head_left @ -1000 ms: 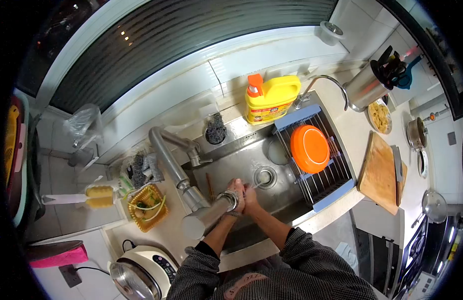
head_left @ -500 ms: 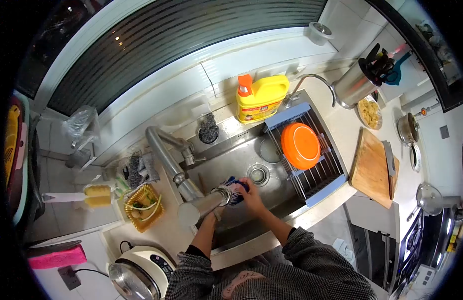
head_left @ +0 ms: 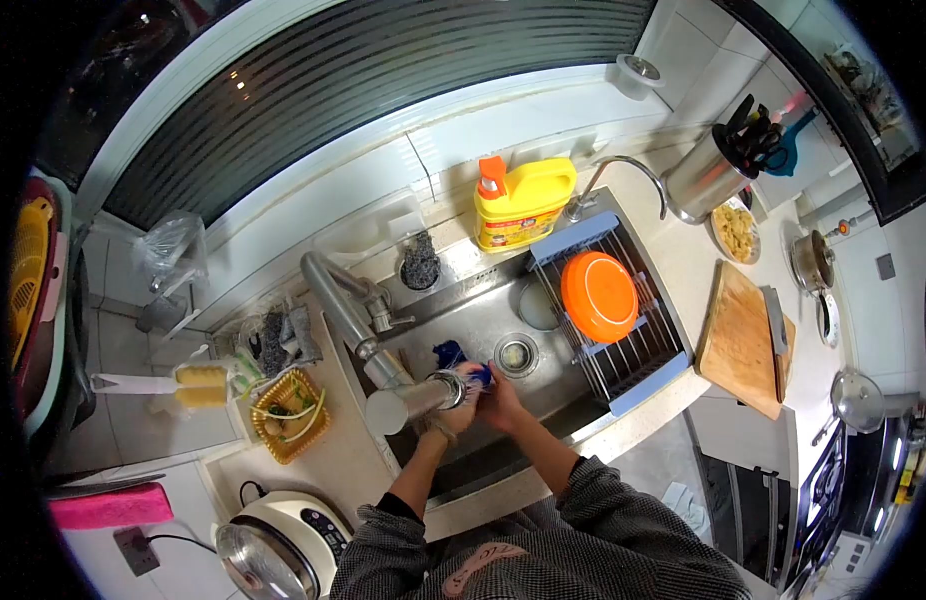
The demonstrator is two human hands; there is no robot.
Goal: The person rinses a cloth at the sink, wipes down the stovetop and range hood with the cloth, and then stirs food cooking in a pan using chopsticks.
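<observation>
1. I see a pale counter [head_left: 683, 265] wrapped around a steel sink [head_left: 483, 320].
2. At its back edge stands a yellow detergent bottle [head_left: 523, 200].
3. Right of the sink lies a wooden cutting board [head_left: 745, 340] with a knife [head_left: 776, 335] on it.
4. Behind the board sit a plate of food [head_left: 735, 232] and a steel utensil holder [head_left: 705, 178].
5. To the left I make out a yellow basket [head_left: 288, 415] and a rice cooker [head_left: 283, 545].
</observation>
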